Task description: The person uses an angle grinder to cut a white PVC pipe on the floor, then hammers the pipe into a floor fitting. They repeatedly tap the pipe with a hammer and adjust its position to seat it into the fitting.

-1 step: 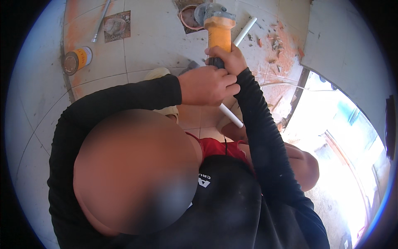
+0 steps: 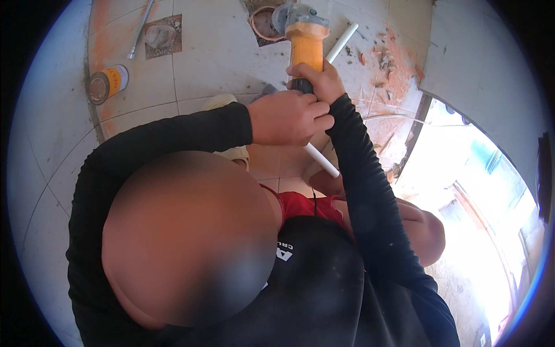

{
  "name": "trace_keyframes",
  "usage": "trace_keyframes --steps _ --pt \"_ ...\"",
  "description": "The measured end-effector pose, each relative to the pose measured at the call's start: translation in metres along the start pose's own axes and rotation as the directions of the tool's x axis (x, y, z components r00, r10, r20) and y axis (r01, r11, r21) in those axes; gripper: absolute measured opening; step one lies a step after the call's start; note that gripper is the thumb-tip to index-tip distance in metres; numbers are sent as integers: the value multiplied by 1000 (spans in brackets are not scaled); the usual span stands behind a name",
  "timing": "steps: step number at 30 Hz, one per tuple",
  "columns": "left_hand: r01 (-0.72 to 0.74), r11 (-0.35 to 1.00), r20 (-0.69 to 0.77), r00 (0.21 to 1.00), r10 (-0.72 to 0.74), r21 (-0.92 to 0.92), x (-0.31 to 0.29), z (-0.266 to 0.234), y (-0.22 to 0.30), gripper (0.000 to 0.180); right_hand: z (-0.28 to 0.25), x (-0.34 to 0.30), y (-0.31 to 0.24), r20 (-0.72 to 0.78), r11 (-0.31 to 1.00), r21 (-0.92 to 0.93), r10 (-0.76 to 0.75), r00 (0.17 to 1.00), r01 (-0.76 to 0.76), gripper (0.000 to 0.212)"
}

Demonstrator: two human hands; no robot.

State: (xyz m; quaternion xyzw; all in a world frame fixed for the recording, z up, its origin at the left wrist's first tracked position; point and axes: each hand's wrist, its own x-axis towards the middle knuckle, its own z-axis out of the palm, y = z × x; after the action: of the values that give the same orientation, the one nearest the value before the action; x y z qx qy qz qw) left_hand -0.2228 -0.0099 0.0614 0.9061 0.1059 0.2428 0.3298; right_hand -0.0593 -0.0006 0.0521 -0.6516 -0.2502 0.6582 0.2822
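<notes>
An angle grinder [image 2: 306,49] with a yellow body and grey head is in my right hand [image 2: 326,84], whose fingers wrap round the body near its black rear end. My left hand [image 2: 289,118] is closed at that rear end, just in front of my right wrist; its fingertips are partly hidden. At the grinder's head, the toothed disc [image 2: 281,19] stands over the edge of a round orange pipe mouth [image 2: 263,26] set in a broken square opening in the floor. White pipe [image 2: 342,43] lies beyond the grinder, and another white length [image 2: 322,161] shows below my hands.
A yellow-labelled tin [image 2: 110,84] lies on its side at the left. Above it are a metal rod [image 2: 140,32] and a rubble-filled square opening [image 2: 163,37]. Orange dust and broken shards [image 2: 388,63] cover tiles at the right, near a pale cable [image 2: 399,117].
</notes>
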Motion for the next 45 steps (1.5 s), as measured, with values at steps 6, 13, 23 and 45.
trace_keyframes --steps 6,13,23,45 --pt "-23 1000 6 1000 23 18 -7 0 -4 29 0 7 4 -6 988 -145 -59 998 57 50" --pt "32 999 -4 999 -32 -32 -14 2 -4 28 11 11 11 8 927 -358 -122 992 117 49" --pt "671 -60 311 260 -914 -739 -17 -14 -47 69 7 31 22 44 945 -294 -135 990 142 46" --pt "421 -410 541 259 -800 -809 1 -14 -78 65 18 71 0 -15 841 -537 -88 996 66 55"
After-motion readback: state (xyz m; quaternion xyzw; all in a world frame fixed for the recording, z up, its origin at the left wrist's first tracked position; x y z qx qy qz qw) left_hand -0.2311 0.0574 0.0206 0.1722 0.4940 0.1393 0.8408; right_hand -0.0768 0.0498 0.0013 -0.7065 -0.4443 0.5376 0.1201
